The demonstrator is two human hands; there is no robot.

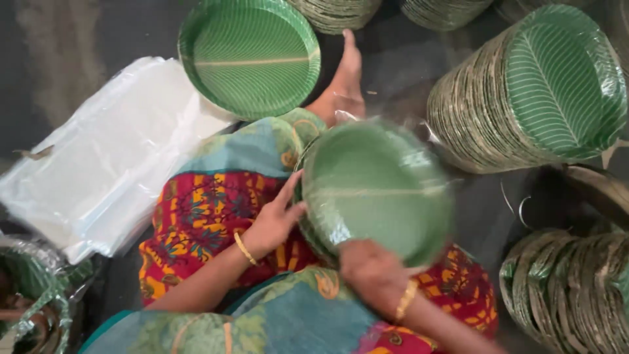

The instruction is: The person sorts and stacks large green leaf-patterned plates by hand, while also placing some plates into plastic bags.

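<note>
A round stack of green plates in a clear plastic bag (377, 190) sat between the fingers of both hands, the glossy film drawn over the top plate. Well to the left of the left fingers (288, 196), a flat pile of clear, whitish plastic bags (108, 157) lay on the floor. Farther left and lower, at the frame's corner, another clear-wrapped green bundle (33, 295) showed partly.

Site: we read it as a floor-level packing workshop for disposable plates | evidence: stacks of green leaf-print plates (524, 92) lying on the dark floor (59, 39) | left of those stacks: pile of clear plastic bags (111, 157)
</note>
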